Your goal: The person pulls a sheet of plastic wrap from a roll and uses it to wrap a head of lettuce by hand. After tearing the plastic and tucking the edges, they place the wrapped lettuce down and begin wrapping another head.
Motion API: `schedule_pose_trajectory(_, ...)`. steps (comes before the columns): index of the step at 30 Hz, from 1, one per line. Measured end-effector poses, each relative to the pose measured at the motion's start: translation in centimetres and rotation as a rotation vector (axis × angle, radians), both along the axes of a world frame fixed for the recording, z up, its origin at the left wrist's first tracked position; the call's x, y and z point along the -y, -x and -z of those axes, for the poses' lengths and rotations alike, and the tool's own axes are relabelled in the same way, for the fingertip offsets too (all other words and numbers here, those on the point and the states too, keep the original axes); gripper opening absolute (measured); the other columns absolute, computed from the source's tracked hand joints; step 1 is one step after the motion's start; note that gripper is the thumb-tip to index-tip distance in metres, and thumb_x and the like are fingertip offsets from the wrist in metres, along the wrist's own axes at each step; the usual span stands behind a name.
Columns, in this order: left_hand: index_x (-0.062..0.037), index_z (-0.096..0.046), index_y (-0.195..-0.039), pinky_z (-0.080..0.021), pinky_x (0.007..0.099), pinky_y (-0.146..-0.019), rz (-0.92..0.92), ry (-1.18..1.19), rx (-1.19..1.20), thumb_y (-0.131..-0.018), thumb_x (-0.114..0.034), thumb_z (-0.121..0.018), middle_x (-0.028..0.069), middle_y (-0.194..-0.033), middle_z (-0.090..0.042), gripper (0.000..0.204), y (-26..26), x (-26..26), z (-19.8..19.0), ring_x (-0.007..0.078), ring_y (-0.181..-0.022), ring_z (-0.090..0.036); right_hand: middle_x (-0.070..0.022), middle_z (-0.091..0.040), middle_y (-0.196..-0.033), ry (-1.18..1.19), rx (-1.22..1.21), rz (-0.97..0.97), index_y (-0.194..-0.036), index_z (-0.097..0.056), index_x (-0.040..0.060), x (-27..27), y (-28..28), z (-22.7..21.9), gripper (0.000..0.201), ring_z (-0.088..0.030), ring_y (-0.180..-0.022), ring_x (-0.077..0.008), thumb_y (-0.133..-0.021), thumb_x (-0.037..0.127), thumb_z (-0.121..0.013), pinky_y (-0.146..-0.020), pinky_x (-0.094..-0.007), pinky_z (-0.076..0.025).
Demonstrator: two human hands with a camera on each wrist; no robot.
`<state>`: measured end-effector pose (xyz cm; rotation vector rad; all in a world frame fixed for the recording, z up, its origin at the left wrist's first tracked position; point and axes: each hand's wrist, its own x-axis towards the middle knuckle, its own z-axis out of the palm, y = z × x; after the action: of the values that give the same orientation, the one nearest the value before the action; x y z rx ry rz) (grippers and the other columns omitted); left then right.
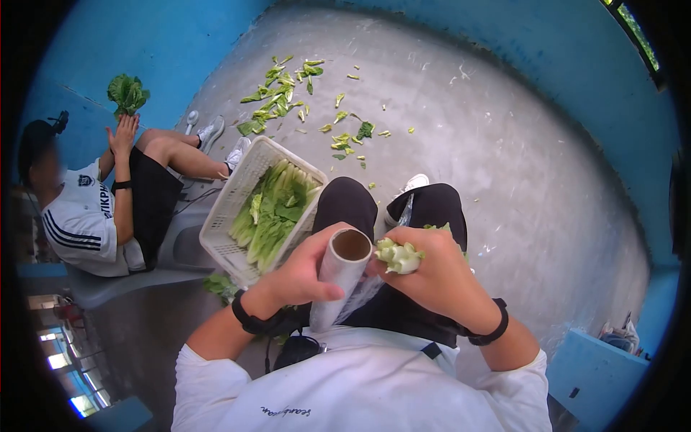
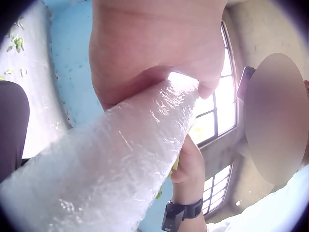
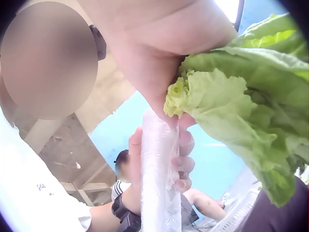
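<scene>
My left hand [image 1: 299, 272] grips a roll of clear plastic wrap [image 1: 342, 279], its cardboard core showing at the upper end. A loose sheet of film [image 1: 363, 297] hangs off the roll toward my right hand. In my right hand [image 1: 448, 272] is a head of lettuce, its cut stem end [image 1: 398, 257] poking out toward the roll. The right wrist view shows the broad green leaves [image 3: 236, 106] fanning out from under that hand. Wrinkled film covers the roll [image 2: 106, 159] in the left wrist view. Both hands are close together above my lap.
A white plastic basket [image 1: 217, 225] of lettuce [image 1: 277, 209] stands left of my knees. Leaf scraps [image 1: 277, 97] litter the grey floor [image 1: 518, 144] ahead. Another seated person [image 1: 90, 209] at the left holds a leafy head [image 1: 128, 93]. A blue box [image 1: 597, 374] is at the lower right.
</scene>
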<state>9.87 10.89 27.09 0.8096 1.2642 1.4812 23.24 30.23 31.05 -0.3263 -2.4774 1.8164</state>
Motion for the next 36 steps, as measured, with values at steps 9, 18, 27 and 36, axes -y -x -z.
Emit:
schedule_pose_trajectory(9, -0.003, -0.061, -0.11, -0.049, 0.0281, -0.085, -0.186, 0.083, -0.118, -0.087, -0.019, -0.079, 0.0033, -0.1, -0.067, 0.033, -0.9, -0.5, -0.9, 0.0109, -0.093, -0.062, -0.0115, -0.066, -0.072, -0.269, -0.259, -0.174, -0.086, -0.069, 0.0056, -0.8, 0.3, 1.2, 0.018, -0.063, -0.066, -0.0349, -0.071, 0.009, -0.078, -0.062, -0.0418, -0.048)
schedule_pose_trajectory(18, 0.0005, -0.055, -0.113, -0.058, 0.0324, -0.08, -0.171, 0.175, -0.132, -0.093, -0.016, -0.072, 0.011, -0.099, -0.069, 0.031, -0.9, -0.7, 0.0, 0.0182, -0.092, -0.07, -0.009, -0.066, -0.074, -0.197, -0.236, -0.446, -0.087, -0.071, 0.0077, -1.2, -1.3, 2.6, 0.023, -0.064, -0.07, -0.0313, -0.067, 0.012, -0.081, -0.064, -0.0414, -0.05)
schedule_pose_trajectory(27, -0.0023, -0.057, -0.118, -0.055, 0.0331, -0.087, -0.136, 0.15, 0.286, -0.09, -0.018, -0.078, 0.0073, -0.103, -0.069, 0.038, 0.2, -0.2, -1.2, 0.0157, -0.098, -0.068, -0.0073, -0.068, -0.073, -0.095, -0.227, -0.197, -0.086, -0.07, 0.0061, -1.8, -2.8, 2.0, 0.016, -0.065, -0.065, -0.0254, -0.074, 0.007, -0.081, -0.062, -0.0346, -0.05)
schedule_pose_trajectory(36, -0.0039, -0.058, -0.115, -0.054, 0.0327, -0.091, -0.115, 0.023, 0.073, -0.089, -0.016, -0.078, 0.0061, -0.105, -0.07, 0.035, 0.1, 0.0, -1.1, 0.0143, -0.101, -0.067, -0.0043, -0.072, -0.081, 0.272, 0.11, 0.376, -0.088, -0.065, 0.0009, -4.2, -2.2, 1.7, 0.012, -0.066, -0.071, -0.0111, -0.084, 0.001, -0.077, -0.066, -0.0271, -0.053)
